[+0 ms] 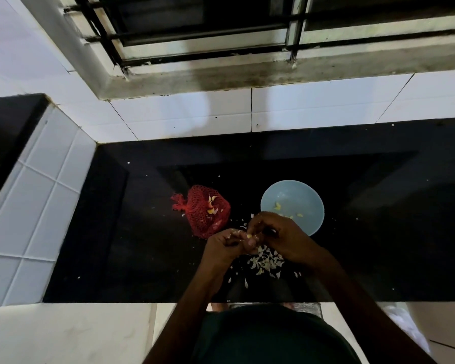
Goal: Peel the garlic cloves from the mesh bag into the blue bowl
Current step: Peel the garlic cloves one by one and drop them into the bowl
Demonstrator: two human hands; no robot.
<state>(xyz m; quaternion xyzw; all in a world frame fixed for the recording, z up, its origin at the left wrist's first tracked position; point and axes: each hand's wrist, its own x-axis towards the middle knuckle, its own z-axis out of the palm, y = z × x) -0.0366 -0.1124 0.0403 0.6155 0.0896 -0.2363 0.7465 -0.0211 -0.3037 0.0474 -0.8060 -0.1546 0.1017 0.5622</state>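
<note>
While pinching a clove (249,235) in left grip (226,245) and right grip (281,237) over black desk (142,232): bag (208,214) left, bowl (307,203) right, barred window (221,35) far.

1. The mesh bag (208,214) lies on the counter (142,232) ahead of you, left of the bowl (286,195) and apart from it
2. A few peeled cloves (277,206) lie in the bowl
3. Your left hand (223,245) and right hand (281,237) meet nearer you, between bag and bowl, pinching a garlic clove (249,235) between them
4. The heap of peels (265,260) lies on the counter under your hands
5. Behind the counter stands the tiled wall (181,114), with the window (221,35) above it
</note>
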